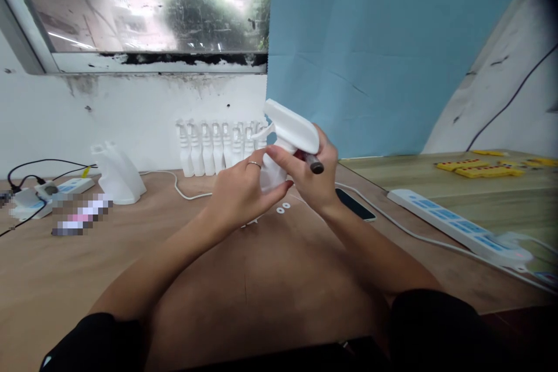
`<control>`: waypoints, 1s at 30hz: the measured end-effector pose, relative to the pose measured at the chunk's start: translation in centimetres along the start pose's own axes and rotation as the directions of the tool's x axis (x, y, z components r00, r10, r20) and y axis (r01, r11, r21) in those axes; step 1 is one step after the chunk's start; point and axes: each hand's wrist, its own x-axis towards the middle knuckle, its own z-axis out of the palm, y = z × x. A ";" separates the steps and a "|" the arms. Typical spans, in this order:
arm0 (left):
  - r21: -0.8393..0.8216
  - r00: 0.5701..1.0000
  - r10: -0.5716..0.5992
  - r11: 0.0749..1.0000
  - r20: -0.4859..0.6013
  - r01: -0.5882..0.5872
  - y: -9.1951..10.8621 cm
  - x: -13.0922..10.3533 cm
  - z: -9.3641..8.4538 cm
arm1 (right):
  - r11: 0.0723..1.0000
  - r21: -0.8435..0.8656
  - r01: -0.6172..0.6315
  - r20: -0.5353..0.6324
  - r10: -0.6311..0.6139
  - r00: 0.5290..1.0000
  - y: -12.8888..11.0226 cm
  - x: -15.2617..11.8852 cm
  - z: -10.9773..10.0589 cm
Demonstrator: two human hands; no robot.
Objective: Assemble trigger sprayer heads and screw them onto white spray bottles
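Observation:
A white spray-bottle-like object [293, 125] is held up over the middle of the table, its broad head tilted down to the right and a thin lever sticking out on the left. My left hand [244, 189] is wrapped round its lower part. My right hand [316, 171] grips it just under the head, and a dark, round-ended rod [314, 164] pokes out of that same hand. Below the hands, small white rings [283, 208] lie on the brown tabletop [244, 279]. Little white pieces beside my left wrist are partly hidden.
Several white bottle-shaped parts [204, 148] stand in a row by the wall. Further left are a larger white piece [117, 174] and a power strip with cables [65, 189]. On the right lie a phone [355, 204], a long power strip [457, 224] and yellow pieces [483, 168].

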 end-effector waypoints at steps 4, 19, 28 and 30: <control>-0.077 1.000 -0.004 0.997 0.025 0.006 0.0 0.5 -1.1 | 1.000 0.019 -0.021 0.043 0.020 0.999 0.1 0.5 -0.6; -0.216 0.994 0.051 0.976 0.098 -0.029 -2.3 1.4 -1.3 | 0.993 0.106 -0.044 0.272 0.013 0.962 0.4 2.2 -1.9; -0.291 0.970 0.113 0.956 0.213 -0.048 -3.4 1.7 -1.1 | 0.990 0.129 -0.062 0.338 0.015 0.941 0.0 2.3 -2.0; -0.257 0.965 0.119 0.965 0.232 -0.057 -3.4 1.7 -1.1 | 0.990 0.116 -0.074 0.333 0.032 0.942 -0.1 2.3 -1.9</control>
